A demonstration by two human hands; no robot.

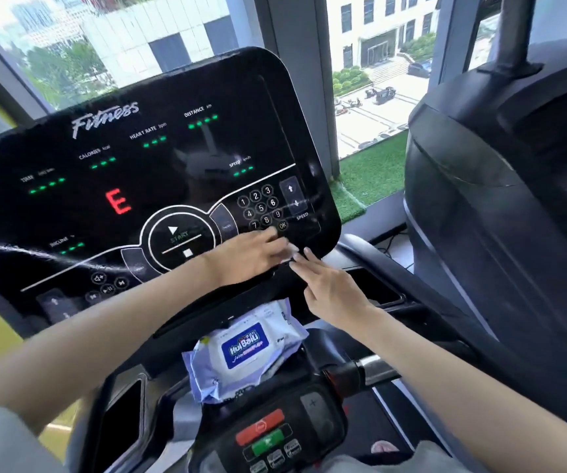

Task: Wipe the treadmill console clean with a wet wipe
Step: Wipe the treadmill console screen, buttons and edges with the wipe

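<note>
— Where's the wet wipe (290,250)?
— At my left hand (251,256) fingertips, low on the console (138,186); pinched or pressed, I can't tell. My right hand (335,290) touches it, fingers (309,264) straight.
— The pack (244,349)?
— Beneath, contents hidden.

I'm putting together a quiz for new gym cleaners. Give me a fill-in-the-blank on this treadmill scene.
1. The treadmill console shows one big red letter: ___.
2. The label on the wet wipe pack is mainly ___.
3. The round button reads ___ under its triangle.
4. The left hand and the right hand meet near the console's lower ___ corner.

Missing words: E; blue; START; right.
</note>
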